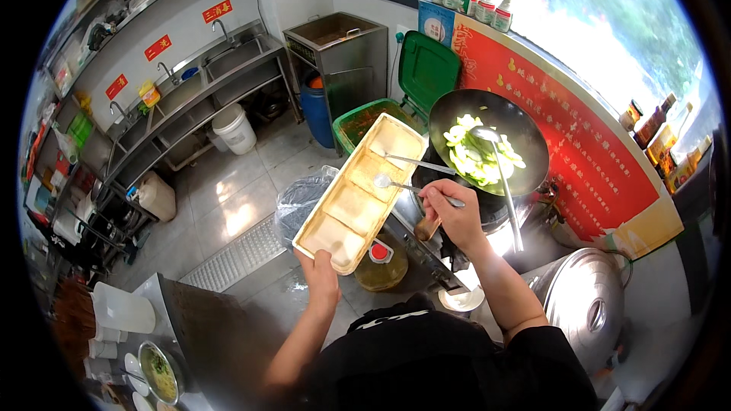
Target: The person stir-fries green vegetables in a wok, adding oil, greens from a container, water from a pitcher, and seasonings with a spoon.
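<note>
My left hand (321, 279) grips the near end of a long cream seasoning tray (306, 242), which is divided into several compartments of pale powder or granules. Pinched in my right hand (454, 214) is a metal spoon (408, 187), its bowl heaped with white granules over the tray. A second spoon (420, 164) rests in the far compartment, handle out over the rim. Beyond my right hand a black wok (522, 125) holds sliced pale-green vegetables (471, 160). A steel ladle (503, 182) leans in it. Just below my right hand shows a wooden handle (425, 229); what it belongs to is hidden.
A green lidded bin (431, 71) stands open behind the tray. On the floor are a bagged bin (302, 200) and an oil jug (382, 268) with a red cap. A large lidded steel pot (588, 308) sits at right. Behind me a counter carries a bowl of food (160, 374).
</note>
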`<state>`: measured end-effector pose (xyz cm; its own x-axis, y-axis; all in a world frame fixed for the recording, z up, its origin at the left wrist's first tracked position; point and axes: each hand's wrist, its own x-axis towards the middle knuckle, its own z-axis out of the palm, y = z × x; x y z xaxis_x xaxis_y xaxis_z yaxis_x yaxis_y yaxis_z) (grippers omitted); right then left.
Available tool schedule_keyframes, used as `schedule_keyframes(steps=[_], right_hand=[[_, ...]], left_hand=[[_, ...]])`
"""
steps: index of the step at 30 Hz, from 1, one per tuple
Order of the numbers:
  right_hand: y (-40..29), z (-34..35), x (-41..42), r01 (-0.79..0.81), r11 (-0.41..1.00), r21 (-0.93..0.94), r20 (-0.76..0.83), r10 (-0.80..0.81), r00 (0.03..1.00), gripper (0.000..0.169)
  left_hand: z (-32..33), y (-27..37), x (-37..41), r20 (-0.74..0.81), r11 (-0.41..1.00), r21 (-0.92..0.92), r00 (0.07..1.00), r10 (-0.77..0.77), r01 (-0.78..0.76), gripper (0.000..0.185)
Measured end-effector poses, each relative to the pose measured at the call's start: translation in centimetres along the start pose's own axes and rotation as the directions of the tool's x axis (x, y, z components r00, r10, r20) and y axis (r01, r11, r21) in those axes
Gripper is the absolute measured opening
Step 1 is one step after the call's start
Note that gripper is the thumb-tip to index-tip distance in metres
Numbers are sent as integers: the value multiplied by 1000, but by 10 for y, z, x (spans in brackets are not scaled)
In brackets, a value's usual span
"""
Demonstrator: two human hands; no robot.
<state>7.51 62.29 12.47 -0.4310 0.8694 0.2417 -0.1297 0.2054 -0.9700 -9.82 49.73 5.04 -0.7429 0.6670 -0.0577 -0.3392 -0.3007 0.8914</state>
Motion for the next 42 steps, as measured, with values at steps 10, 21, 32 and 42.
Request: schedule_keyframes(steps=[10,21,32,42], right_hand=[[33,11,1,-54,985,166,-10,56,998,17],[44,4,4,-137,930,341,-5,148,989,18],[42,3,5,-40,962,269,-23,48,999,17],[38,-5,6,-47,964,261,-40,60,997,16]], left_hand=[[-12,-4,-3,21,998,60,1000,-2,1,51],[-9,-3,-3,7,999,39,1000,-10,10,50],[-18,-20,7,-19,998,62,1000,-15,17,53],[-3,-8,3,-36,991,45,992,-123,124,50]])
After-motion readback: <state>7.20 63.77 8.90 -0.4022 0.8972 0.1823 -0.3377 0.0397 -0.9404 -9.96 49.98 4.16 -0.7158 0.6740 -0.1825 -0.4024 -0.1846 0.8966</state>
